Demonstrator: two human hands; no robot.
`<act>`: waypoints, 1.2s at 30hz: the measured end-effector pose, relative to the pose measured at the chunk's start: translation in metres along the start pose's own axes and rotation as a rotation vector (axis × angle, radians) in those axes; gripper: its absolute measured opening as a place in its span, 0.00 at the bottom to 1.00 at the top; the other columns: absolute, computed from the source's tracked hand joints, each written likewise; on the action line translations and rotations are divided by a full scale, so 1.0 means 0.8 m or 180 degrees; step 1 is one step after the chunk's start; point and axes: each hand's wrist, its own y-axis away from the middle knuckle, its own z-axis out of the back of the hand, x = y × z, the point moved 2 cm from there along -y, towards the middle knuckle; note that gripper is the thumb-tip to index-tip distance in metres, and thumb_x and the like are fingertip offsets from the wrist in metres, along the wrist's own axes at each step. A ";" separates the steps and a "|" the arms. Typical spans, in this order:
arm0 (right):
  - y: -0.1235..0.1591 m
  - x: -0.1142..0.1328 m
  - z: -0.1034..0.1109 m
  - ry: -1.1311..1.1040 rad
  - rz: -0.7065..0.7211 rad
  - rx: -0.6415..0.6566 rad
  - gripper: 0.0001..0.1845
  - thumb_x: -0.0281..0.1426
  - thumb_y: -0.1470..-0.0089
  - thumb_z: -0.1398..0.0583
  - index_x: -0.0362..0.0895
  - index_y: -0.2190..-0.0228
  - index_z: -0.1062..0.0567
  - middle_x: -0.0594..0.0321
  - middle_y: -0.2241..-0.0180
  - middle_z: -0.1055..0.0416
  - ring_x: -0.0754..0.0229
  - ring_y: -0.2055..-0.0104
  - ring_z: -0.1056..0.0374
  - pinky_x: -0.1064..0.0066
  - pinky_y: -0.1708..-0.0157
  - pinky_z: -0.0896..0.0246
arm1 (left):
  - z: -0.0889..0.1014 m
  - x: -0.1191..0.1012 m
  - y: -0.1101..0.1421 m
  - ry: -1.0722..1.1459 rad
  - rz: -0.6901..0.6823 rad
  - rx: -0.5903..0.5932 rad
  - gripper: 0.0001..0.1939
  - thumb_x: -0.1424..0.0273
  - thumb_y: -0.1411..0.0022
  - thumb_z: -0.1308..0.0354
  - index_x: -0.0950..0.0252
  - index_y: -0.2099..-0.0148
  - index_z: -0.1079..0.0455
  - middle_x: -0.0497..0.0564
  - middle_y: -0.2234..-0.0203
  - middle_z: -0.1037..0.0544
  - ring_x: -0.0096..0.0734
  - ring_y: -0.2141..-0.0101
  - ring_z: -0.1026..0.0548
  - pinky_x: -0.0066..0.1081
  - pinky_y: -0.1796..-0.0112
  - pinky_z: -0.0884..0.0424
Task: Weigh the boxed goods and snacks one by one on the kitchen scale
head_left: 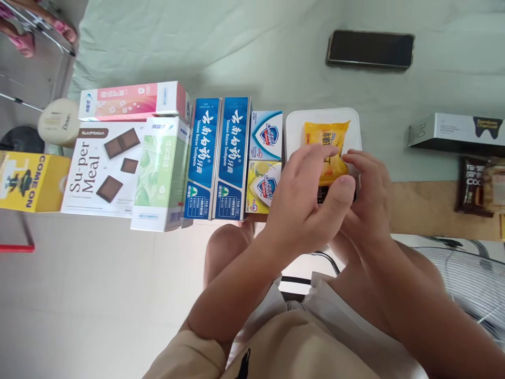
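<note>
A yellow wrapped packet (327, 134) rests on a white tray-like kitchen scale (294, 123), and part of a black display shows at the scale's near edge. My left hand (310, 200) lies over the packet's near left side, fingers stretched and thumb spread apart. On the packet's right, my right hand (369, 189) has its fingertips at the packet's edge, with its fingers loosely bent; its thumb is hidden behind my left hand. Neither hand is closed around the packet. Just left of the scale are a blue-and-white Safeguard soap box (266, 134) and a yellow Safeguard soap box (258, 202).
Left stand two blue toothpaste boxes (203, 158), a green box (158, 173), a pink box (126, 100), a Su-per Meal box (102, 173), a yellow box (35, 181) and a Dove container (59, 122). A phone (371, 50), silver-black box (457, 134) and brown packet (471, 184) lie right.
</note>
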 end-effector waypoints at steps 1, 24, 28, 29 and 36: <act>0.001 0.000 -0.001 0.0087 -0.0054 0.0075 0.24 0.38 0.36 0.43 0.52 0.40 0.31 0.51 0.39 0.25 0.44 0.37 0.27 0.47 0.41 0.33 | -0.002 0.002 0.001 -0.0037 0.0058 0.0072 0.30 0.47 0.23 0.62 0.62 0.36 0.37 0.63 0.35 0.29 0.50 0.31 0.33 0.51 0.33 0.30; -0.030 0.051 -0.020 -0.0135 0.0017 0.0074 0.23 0.37 0.35 0.45 0.46 0.41 0.29 0.49 0.41 0.22 0.45 0.34 0.27 0.48 0.40 0.32 | 0.025 0.016 -0.002 0.0163 -0.0129 -0.0401 0.27 0.44 0.24 0.57 0.55 0.37 0.36 0.56 0.32 0.30 0.49 0.28 0.35 0.52 0.31 0.32; -0.048 0.076 -0.043 -0.0329 -0.0172 0.0556 0.25 0.37 0.36 0.46 0.43 0.41 0.29 0.48 0.40 0.22 0.42 0.34 0.28 0.45 0.38 0.35 | 0.054 0.024 -0.011 0.0368 0.0088 -0.0556 0.20 0.49 0.24 0.52 0.54 0.40 0.35 0.55 0.38 0.24 0.45 0.40 0.23 0.47 0.38 0.24; -0.051 0.081 -0.048 -0.0388 -0.0269 0.0776 0.25 0.37 0.36 0.47 0.43 0.41 0.29 0.49 0.40 0.22 0.42 0.34 0.29 0.45 0.38 0.36 | 0.059 0.025 -0.013 0.0297 0.0210 -0.0535 0.20 0.50 0.24 0.53 0.54 0.40 0.35 0.55 0.39 0.24 0.44 0.41 0.22 0.47 0.41 0.22; -0.051 0.094 -0.054 -0.0092 -0.0445 0.0667 0.20 0.36 0.38 0.44 0.48 0.46 0.25 0.55 0.45 0.20 0.44 0.36 0.30 0.49 0.36 0.44 | 0.080 0.025 -0.004 -0.0830 0.0156 -0.1223 0.14 0.54 0.27 0.46 0.57 0.54 0.26 0.54 0.50 0.20 0.48 0.42 0.25 0.54 0.36 0.31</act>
